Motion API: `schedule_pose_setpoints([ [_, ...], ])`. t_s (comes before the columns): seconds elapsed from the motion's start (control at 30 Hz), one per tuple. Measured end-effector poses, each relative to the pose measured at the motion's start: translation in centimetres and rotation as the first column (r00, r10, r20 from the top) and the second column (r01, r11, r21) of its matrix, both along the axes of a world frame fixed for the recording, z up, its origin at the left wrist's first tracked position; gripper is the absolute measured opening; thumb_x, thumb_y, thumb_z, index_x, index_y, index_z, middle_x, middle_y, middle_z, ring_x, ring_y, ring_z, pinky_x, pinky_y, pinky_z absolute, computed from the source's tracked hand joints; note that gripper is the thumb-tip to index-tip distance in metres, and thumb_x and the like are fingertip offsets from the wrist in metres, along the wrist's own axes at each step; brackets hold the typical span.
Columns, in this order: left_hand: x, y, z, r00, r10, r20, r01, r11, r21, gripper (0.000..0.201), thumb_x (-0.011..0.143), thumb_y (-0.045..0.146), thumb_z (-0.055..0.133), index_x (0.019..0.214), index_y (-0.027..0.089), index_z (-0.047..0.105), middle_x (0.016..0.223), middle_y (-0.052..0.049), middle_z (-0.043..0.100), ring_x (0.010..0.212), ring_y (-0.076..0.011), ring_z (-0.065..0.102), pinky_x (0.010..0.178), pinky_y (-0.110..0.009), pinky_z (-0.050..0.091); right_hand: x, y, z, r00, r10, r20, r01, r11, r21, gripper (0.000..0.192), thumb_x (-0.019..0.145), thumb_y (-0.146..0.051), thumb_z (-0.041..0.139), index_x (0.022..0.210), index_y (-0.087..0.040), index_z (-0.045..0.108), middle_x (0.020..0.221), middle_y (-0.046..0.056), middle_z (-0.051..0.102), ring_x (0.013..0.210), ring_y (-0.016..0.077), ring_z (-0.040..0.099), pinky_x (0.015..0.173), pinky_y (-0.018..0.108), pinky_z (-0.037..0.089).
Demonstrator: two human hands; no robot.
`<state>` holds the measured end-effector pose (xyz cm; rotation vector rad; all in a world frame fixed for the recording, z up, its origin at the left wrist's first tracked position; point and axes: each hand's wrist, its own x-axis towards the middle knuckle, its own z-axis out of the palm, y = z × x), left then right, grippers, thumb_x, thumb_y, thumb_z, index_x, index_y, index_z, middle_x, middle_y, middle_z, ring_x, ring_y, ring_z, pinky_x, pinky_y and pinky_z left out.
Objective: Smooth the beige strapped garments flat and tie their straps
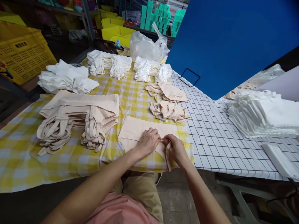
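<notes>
Pinching a beige strap (167, 155) between both hands at the near edge of the surface (221, 137). Left hand (148, 141) presses the flat beige garment (137, 132), fingers (156, 134) curled narrow on the strap end, likely to keep the fabric from sliding. Right hand (176, 149) grips the same strap, fingers closed; strap tail hangs over the edge below them. Beige stack (79, 118) left of the fingers, folded beige pieces (168, 110) just beyond. Open grid cloth to their right.
</notes>
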<state>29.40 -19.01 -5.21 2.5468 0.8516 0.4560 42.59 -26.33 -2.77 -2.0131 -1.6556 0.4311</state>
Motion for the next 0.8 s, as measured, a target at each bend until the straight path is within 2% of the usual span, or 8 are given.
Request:
schedule_pose_setpoints([
  [0.2,0.0,0.1,-0.1,1.0,0.001,0.002,-0.001,1.0,-0.014,0.013,0.087,0.022,0.051,0.085,0.018,0.063,0.092,-0.003,0.057,0.092,-0.018,0.046,0.076,-0.03,0.039,0.5,0.5,0.3,0.979,0.152,0.139,-0.146,0.988,-0.053,0.023,0.071,-0.001,0.038,0.073,-0.018,0.054,0.074,0.003,0.056,0.062,0.0136,0.049,0.057,0.023,0.034],
  [0.33,0.0,0.0,-0.2,1.0,0.001,0.022,0.0,1.0,-0.027,0.013,0.086,0.02,0.051,0.084,0.018,0.063,0.091,-0.002,0.057,0.092,-0.0176,0.046,0.077,-0.031,0.039,0.9,0.9,0.4,0.947,0.252,0.197,-0.237,0.967,-0.096,0.025,0.073,0.0,0.037,0.077,-0.017,0.055,0.077,0.004,0.055,0.063,0.0132,0.048,0.056,0.022,0.032],
  [0.57,-0.1,-0.3,0.0,0.998,0.016,0.057,-0.012,0.997,-0.073,0.009,0.082,0.026,0.058,0.083,0.018,0.062,0.093,-0.002,0.056,0.093,-0.0182,0.046,0.079,-0.032,0.038,1.2,1.1,0.4,0.953,0.257,0.16,-0.243,0.965,-0.102,0.022,0.075,0.0,0.041,0.078,-0.017,0.055,0.076,0.003,0.056,0.062,0.0125,0.049,0.057,0.021,0.033],
  [0.7,0.2,-0.4,0.0,0.998,0.055,0.032,-0.053,0.997,-0.055,0.006,0.081,0.023,0.058,0.082,0.018,0.061,0.092,-0.003,0.056,0.092,-0.0187,0.046,0.079,-0.033,0.038,1.2,1.2,0.4,0.951,0.265,0.16,-0.254,0.963,-0.087,0.023,0.076,0.0,0.04,0.078,-0.017,0.055,0.077,0.003,0.057,0.064,0.0131,0.05,0.058,0.022,0.034],
  [0.8,0.2,-0.4,0.3,0.999,0.036,-0.015,-0.036,0.999,-0.027,0.005,0.081,0.021,0.056,0.082,0.017,0.059,0.095,-0.004,0.056,0.094,-0.0196,0.045,0.079,-0.034,0.038,1.1,1.3,0.4,0.942,0.273,0.194,-0.262,0.962,-0.08,0.022,0.076,0.0,0.039,0.076,-0.017,0.053,0.076,0.004,0.055,0.064,0.0135,0.049,0.058,0.022,0.034],
])
